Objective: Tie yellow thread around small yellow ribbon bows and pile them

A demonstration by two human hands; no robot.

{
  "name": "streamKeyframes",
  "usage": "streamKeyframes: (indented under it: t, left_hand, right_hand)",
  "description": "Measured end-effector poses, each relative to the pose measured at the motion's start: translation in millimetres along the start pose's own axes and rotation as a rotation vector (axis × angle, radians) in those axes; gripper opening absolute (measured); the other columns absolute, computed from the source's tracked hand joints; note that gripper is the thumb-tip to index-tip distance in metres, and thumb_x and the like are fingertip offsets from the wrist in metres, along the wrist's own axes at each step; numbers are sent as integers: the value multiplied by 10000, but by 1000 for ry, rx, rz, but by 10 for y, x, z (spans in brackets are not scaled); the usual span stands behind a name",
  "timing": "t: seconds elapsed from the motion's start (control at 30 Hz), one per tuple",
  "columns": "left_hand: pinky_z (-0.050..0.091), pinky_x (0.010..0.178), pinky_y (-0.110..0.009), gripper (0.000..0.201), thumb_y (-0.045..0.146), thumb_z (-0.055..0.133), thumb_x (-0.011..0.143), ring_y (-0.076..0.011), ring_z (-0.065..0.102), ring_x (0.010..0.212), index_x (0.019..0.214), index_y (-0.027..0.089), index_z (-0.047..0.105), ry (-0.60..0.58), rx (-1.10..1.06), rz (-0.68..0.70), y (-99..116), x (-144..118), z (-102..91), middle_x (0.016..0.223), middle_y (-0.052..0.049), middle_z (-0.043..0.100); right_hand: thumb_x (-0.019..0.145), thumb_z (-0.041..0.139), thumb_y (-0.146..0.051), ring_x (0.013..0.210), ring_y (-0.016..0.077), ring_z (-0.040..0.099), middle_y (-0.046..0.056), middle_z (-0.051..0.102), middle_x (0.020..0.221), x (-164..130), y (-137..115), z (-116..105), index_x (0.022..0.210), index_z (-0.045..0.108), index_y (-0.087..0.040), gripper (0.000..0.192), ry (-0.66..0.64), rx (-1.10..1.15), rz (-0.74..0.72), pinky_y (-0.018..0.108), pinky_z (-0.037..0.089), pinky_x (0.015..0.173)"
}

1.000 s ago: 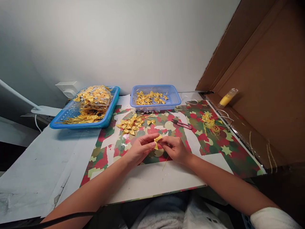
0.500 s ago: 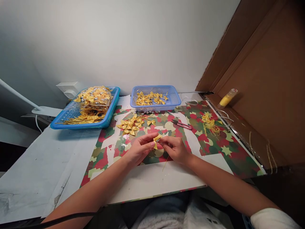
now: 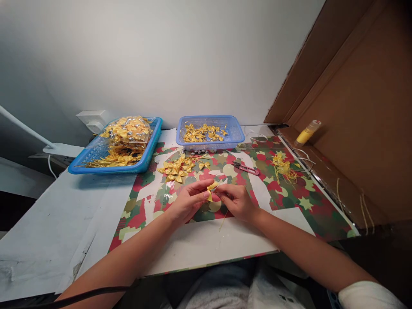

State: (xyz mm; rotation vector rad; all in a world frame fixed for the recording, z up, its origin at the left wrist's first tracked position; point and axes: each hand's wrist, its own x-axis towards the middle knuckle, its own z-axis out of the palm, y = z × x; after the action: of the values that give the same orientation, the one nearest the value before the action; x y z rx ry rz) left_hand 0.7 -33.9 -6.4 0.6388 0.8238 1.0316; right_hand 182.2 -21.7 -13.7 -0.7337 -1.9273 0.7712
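Between the fingertips of my left hand (image 3: 190,201) is a yellow ribbon bow (image 3: 210,190), pinched at its left side. My right hand (image 3: 236,201) is closed at the bow's right side, thumb and forefinger pressed together. A thin yellow strand (image 3: 223,221) hangs down below my right fingers; its upper end is hidden in the hand. Just beyond my hands lies a pile of yellow bows (image 3: 175,169) with gold stems, and one bow (image 3: 204,165) sits slightly apart to its right.
A blue basket (image 3: 153,141) at the left holds bows and a clear bag. Another basket (image 3: 210,145) with bows stands at the back, silver beads (image 3: 199,151) before it. Thread snips (image 3: 246,168), yellow scraps (image 3: 283,168) and a yellow-filled bottle (image 3: 308,132) are to the right.
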Motion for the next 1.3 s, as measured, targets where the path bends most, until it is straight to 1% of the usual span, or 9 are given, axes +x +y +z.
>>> streamKeyframes:
  t: [0.27,0.43,0.67,0.77,0.83,0.9,0.97,1.13,1.3]
  left_hand:
    - [498,748,-267,376,217,868,564,-157,665,784,924,191,765,-14,4,-1,2,-13,21,891,-62,745]
    - [500,753,-282,399,234,862,589,-173,677,783,969,179,753,-51,17,-1,-14,-15,20,828,-66,747]
    - [499,696,-218,377,221,881,552,-131,668,763,910,200,768,-48,-25,-18,-20,-11,53,901,-54,755]
    - [512,717,-237,373,217,878,552,-141,675,767,909,201,770,-40,-17,-5,-5,-14,66,876,-53,753]
    - [517,735,-254,376,225,872,562,-155,679,788,922,201,767,-35,15,7,6,-22,76,871,-53,752]
    - [518,744,-261,372,230,864,573,-164,678,810,930,199,762,-16,58,33,9,-30,84,891,-52,750]
    - [522,741,-266,362,235,858,582,-166,677,801,927,194,760,9,97,71,1,-31,85,908,-52,748]
    - [543,706,-273,306,247,850,595,-175,681,754,876,168,762,64,151,114,-46,-7,55,846,-59,746]
    - [548,701,-265,316,251,856,595,-173,683,764,886,167,764,52,142,93,-60,3,36,839,-60,749]
  right_hand:
    - [893,489,-175,516,91,508,-5,629,625,-3,-8,12,796,640,-180,179,0,-11,7,207,413,516]
    - [908,486,-203,530,98,520,-1,641,648,-16,10,25,832,658,-187,188,2,3,14,215,424,527]
    - [917,489,-203,537,89,535,-6,656,671,-17,5,46,864,663,-181,184,-9,77,54,205,421,521]
    - [918,495,-206,583,104,570,-5,668,688,7,1,36,841,657,-188,180,-14,87,92,216,440,554]
    - [920,503,-206,651,124,588,5,677,716,30,7,30,821,655,-195,182,-14,49,95,241,457,620]
    - [920,508,-196,712,142,587,16,680,747,50,20,27,803,652,-199,186,-18,3,75,270,460,685]
    - [914,508,-175,717,150,575,19,676,749,63,37,27,792,649,-200,188,-21,-28,49,285,454,702]
    - [880,497,-100,684,146,559,18,663,717,53,66,23,777,648,-200,208,-22,-51,9,277,443,665]
    - [868,482,-66,649,133,530,5,597,663,26,90,26,743,610,-196,221,6,-77,-74,255,421,620]
